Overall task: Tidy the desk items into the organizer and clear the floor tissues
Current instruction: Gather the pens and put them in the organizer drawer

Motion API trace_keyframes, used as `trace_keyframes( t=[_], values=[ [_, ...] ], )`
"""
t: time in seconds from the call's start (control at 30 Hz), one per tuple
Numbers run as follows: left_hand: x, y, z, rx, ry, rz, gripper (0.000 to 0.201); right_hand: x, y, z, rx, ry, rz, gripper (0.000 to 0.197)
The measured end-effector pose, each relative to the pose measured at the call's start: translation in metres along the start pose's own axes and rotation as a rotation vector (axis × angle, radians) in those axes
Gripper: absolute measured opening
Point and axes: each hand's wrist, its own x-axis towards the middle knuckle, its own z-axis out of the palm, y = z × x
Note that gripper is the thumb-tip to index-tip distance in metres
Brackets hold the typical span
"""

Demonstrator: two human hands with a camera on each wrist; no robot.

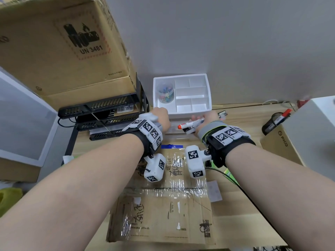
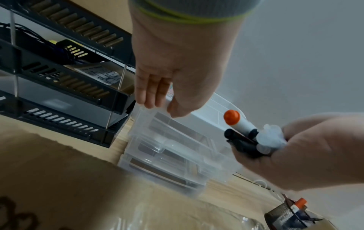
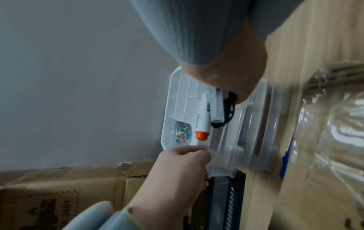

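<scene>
A wooden desk stands against a plain grey wall, with a flattened cardboard sheet lying on it near the person. The white organizer sits at the back against the wall, its clear drawers stacked beneath the divided top tray. One compartment on the tray's left holds a tub of coloured pins; the other compartments look bare. A black tray rack stands just left of it, under a big carton.

The left hand rests at the organizer's front-left corner, fingers bent down and pinching the edge of the top drawer or tray; which exactly is hard to tell. The right hand is curled round a bundle of pens, among them a white marker with an orange cap, held just in front of the organizer and above its drawers.

The pens are light, stiff and smooth, so a loose bundle could fan out or slip; gripping them mid-barrel, as now, seems soundest. The organizer is thin, light plastic and would likely slide when pushed, so steadying its corner makes sense. A mesh cup with another marker stands well to the right. No floor tissues are in view.
</scene>
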Motion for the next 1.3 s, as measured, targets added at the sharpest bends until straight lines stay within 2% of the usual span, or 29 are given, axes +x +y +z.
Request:
trace_keyframes(
  t=[0.13, 0.27, 0.47, 0.63, 0.77, 0.87, 0.97, 1.03, 1.1, 1.17, 1.3],
  values=[
    [-0.008, 0.006, 0.006, 0.083, -0.009, 0.114, 0.028, -0.007, -0.009, 0.01, -0.173, -0.097, -0.134, 0.005],
    [-0.011, 0.005, 0.009, 0.108, -0.039, 0.132, 0.026, 0.0, -0.01, 0.016, -0.283, -0.186, -0.205, 0.013],
    [-0.016, 0.007, 0.015, 0.086, -0.099, 0.163, 0.023, 0.006, -0.006, 0.028, -0.546, -0.32, -0.405, 0.008],
    [-0.016, -0.001, 0.023, -0.005, -0.076, 0.15, 0.016, 0.002, 0.004, 0.03, -0.919, -0.468, -0.588, 0.008],
    [-0.015, -0.011, 0.02, -0.101, -0.116, 0.21, 0.003, 0.006, 0.012, 0.024, -1.407, -0.623, -0.784, 0.016],
    [-0.016, -0.018, 0.021, -0.134, -0.101, 0.24, 0.006, 0.016, 0.02, 0.016, -1.745, -0.752, -0.868, 0.023],
    [-0.02, -0.023, 0.022, -0.19, -0.076, 0.24, 0.005, 0.025, 0.023, 0.005, -1.949, -0.705, -0.881, 0.014],
    [-0.02, -0.027, 0.023, -0.235, -0.047, 0.228, 0.011, 0.032, 0.024, -0.002, -2.091, -0.645, -0.866, 0.019],
    [-0.02, -0.03, 0.025, -0.283, 0.007, 0.209, 0.015, 0.036, 0.024, -0.004, -2.202, -0.609, -0.853, 0.013],
    [-0.019, -0.033, 0.026, -0.322, 0.049, 0.177, 0.019, 0.039, 0.025, -0.004, -2.238, -0.575, -0.86, 0.009],
    [-0.02, -0.033, 0.029, -0.326, 0.08, 0.152, 0.032, 0.042, 0.025, 0.001, -2.267, -0.493, -0.788, 0.017]
  ],
)
